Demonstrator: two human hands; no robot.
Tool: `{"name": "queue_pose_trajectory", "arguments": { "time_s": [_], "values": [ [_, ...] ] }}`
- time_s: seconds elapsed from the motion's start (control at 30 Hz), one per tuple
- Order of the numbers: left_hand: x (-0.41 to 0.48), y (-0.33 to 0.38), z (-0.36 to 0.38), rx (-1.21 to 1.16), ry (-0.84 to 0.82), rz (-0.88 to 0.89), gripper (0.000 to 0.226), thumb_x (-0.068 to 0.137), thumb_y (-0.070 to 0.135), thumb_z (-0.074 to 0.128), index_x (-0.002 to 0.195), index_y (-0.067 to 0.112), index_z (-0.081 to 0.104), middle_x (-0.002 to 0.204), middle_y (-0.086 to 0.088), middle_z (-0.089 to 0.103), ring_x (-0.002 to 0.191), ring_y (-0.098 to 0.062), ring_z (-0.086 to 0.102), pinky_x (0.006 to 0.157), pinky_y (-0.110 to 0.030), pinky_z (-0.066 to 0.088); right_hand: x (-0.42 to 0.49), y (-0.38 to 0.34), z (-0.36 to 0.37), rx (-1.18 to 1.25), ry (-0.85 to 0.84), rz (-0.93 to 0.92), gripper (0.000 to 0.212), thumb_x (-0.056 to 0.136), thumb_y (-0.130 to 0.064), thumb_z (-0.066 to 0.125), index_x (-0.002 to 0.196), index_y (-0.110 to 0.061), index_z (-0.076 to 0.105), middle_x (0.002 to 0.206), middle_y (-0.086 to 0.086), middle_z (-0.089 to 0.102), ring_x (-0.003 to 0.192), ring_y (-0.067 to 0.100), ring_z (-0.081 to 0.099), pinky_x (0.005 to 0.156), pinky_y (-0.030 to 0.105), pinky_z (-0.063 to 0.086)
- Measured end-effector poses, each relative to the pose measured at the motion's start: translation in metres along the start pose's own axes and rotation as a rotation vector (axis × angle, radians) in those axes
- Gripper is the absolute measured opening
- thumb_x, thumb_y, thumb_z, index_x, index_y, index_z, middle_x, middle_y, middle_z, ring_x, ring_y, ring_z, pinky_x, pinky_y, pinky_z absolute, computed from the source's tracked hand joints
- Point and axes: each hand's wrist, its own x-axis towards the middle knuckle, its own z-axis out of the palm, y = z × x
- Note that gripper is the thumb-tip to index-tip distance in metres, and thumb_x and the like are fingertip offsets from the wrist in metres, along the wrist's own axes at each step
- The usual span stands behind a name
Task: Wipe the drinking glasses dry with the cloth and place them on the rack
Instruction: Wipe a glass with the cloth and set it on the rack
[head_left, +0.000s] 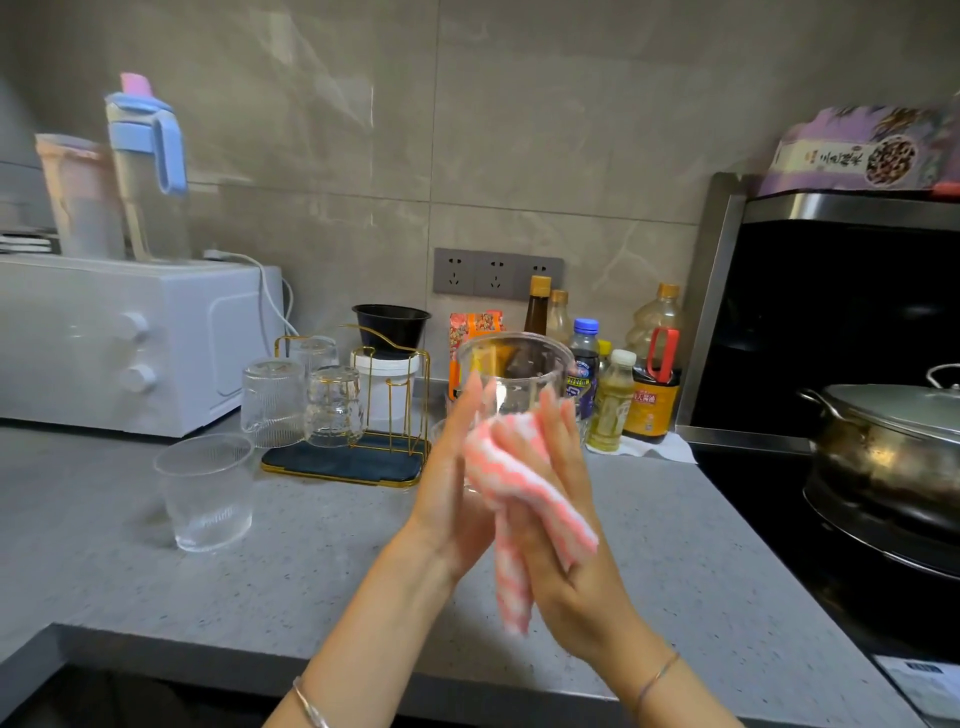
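I hold a clear drinking glass (519, 374) upright above the counter, between both hands. My left hand (447, 499) grips its left side with the fingers pointing up. My right hand (571, 519) holds a pink-and-white checked cloth (519, 483) and presses it against the lower right of the glass; the cloth's tail hangs below my palms. Behind and to the left stands the gold wire rack (415, 384) on a dark tray, with three glasses upside down on it (272, 402) (335, 405) (314, 353). Another ribbed glass (208, 493) stands upright on the counter at the left.
A white microwave (130, 343) with bottles on top stands at the far left. Sauce and drink bottles (649, 384) line the wall behind my hands. A lidded steel pot (883, 447) sits on the black stove at the right. The grey counter's front edge (260, 649) is near me.
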Motion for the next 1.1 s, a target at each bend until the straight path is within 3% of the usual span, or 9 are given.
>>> {"name": "queue_pose_trajectory", "arguments": {
  "time_s": [0.17,0.23,0.3,0.37,0.5,0.7,0.8,0.93,1.1],
  "values": [
    [0.001,-0.012,-0.009,0.054,-0.015,-0.034,0.058,0.099,0.048,0.042,0.134,0.003,0.053,0.133,-0.020,0.052,0.121,-0.032,0.047,0.105,-0.044,0.035,0.033,-0.001,-0.013,0.163,0.131,0.071,0.051,0.097,-0.042,0.042,0.145,-0.045,0.027,0.159,-0.016,0.010,0.148,0.011,0.007,0.120,0.043,0.014],
    [-0.003,-0.015,-0.011,0.033,-0.003,-0.064,0.057,0.096,0.051,0.043,0.126,0.006,0.060,0.127,-0.018,0.059,0.111,-0.031,0.057,0.096,-0.044,0.043,0.044,-0.006,-0.023,0.235,0.164,0.141,0.041,0.100,-0.032,0.040,0.141,-0.030,0.039,0.154,-0.011,0.030,0.141,0.003,0.029,0.114,0.029,0.030],
    [-0.007,-0.015,-0.014,0.015,-0.026,-0.087,0.059,0.079,0.055,0.068,0.121,0.014,0.066,0.120,-0.015,0.065,0.099,-0.027,0.066,0.092,-0.040,0.049,0.052,-0.012,-0.040,0.306,0.192,0.359,0.027,0.103,-0.015,0.037,0.120,-0.022,0.056,0.121,-0.001,0.062,0.102,-0.004,0.062,0.082,0.005,0.045],
    [-0.009,-0.015,-0.020,0.010,-0.037,-0.064,0.069,0.063,0.051,0.083,0.123,0.020,0.066,0.117,-0.017,0.066,0.093,-0.028,0.067,0.086,-0.039,0.054,0.061,-0.010,-0.060,0.236,0.158,0.590,0.026,0.100,0.001,0.036,0.111,0.001,0.060,0.090,0.012,0.066,0.065,0.008,0.057,0.052,0.002,0.042],
    [-0.011,-0.011,-0.025,-0.047,-0.045,-0.053,0.082,0.054,0.045,0.090,0.128,0.021,0.063,0.104,-0.017,0.069,0.089,-0.030,0.068,0.079,-0.038,0.057,0.091,-0.012,-0.085,0.070,-0.029,0.695,0.027,0.100,-0.035,0.040,0.087,-0.025,0.061,0.061,-0.016,0.067,0.063,0.000,0.063,0.063,0.012,0.044],
    [-0.013,-0.008,-0.028,-0.040,-0.044,-0.084,0.090,0.048,0.044,0.092,0.130,0.022,0.062,0.114,-0.020,0.067,0.086,-0.032,0.068,0.073,-0.040,0.059,0.124,-0.009,-0.106,-0.349,-0.190,0.489,0.034,0.099,-0.037,0.044,0.107,-0.013,0.067,0.100,0.006,0.071,0.092,0.018,0.067,0.088,0.040,0.053],
    [-0.012,-0.007,-0.025,0.020,-0.026,-0.098,0.087,0.046,0.046,0.092,0.125,0.021,0.065,0.117,-0.021,0.066,0.093,-0.037,0.069,0.080,-0.045,0.058,0.126,-0.012,-0.101,-0.376,-0.298,0.462,0.035,0.094,-0.041,0.052,0.102,-0.012,0.071,0.092,0.006,0.074,0.076,0.012,0.070,0.075,0.030,0.058],
    [-0.010,-0.004,-0.022,0.113,0.027,-0.123,0.077,0.047,0.052,0.089,0.111,0.011,0.073,0.112,-0.020,0.068,0.091,-0.036,0.069,0.077,-0.042,0.057,0.111,-0.023,-0.089,-0.149,-0.549,0.532,0.040,0.089,-0.055,0.048,0.108,-0.026,0.069,0.091,-0.012,0.074,0.085,0.005,0.070,0.074,0.020,0.056],
    [-0.015,-0.003,-0.020,0.105,0.016,-0.217,0.077,0.057,0.051,0.086,0.117,0.006,0.069,0.112,-0.018,0.068,0.091,-0.032,0.068,0.077,-0.040,0.056,0.088,-0.032,-0.080,-0.072,-0.667,0.464,0.050,0.086,-0.060,0.038,0.089,-0.023,0.071,0.085,0.009,0.071,0.047,0.005,0.044,0.040,0.013,0.033]
  ]
}}
